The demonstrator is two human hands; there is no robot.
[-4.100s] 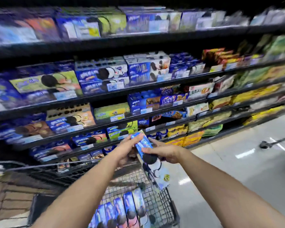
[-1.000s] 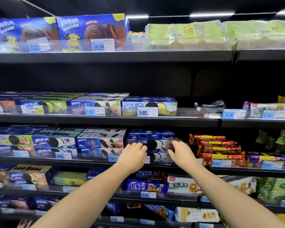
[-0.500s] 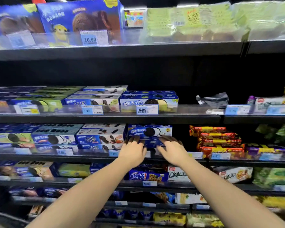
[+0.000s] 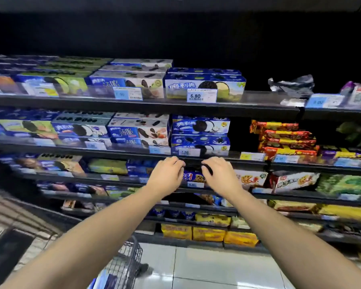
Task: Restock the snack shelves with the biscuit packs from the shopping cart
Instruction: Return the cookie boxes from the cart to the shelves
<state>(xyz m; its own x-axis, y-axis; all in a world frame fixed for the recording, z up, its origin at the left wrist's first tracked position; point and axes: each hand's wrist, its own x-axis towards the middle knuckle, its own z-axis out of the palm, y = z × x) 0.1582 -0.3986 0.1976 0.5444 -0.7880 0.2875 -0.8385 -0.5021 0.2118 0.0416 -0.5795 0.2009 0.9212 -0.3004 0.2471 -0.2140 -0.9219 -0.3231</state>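
While the shopping cart (image 4: 125, 265) sits at 7 o'clock with blurred blue biscuit packs (image 4: 104, 281) inside, left hand (image 4: 167, 177) and right hand (image 4: 220, 177) hover empty, fingers loosely curled, below the shelved biscuit boxes (image 4: 200, 127) at 12 o'clock. Packs likely light, stiff card, corners crushable; take by the long sides. Readable: price tag (image 4: 196, 96) "6.80", "奥利奥".

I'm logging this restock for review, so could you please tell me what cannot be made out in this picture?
Head view only:
- Cart: cut off by the bottom edge and the left arm; packs left inside cannot be counted.
- Blue price tag: blurred, unreadable.
- Right hand: fingertips curl away behind a dark smear; whether they pinch anything is unclear.
- Grey wrapper: dim, contents unknown.
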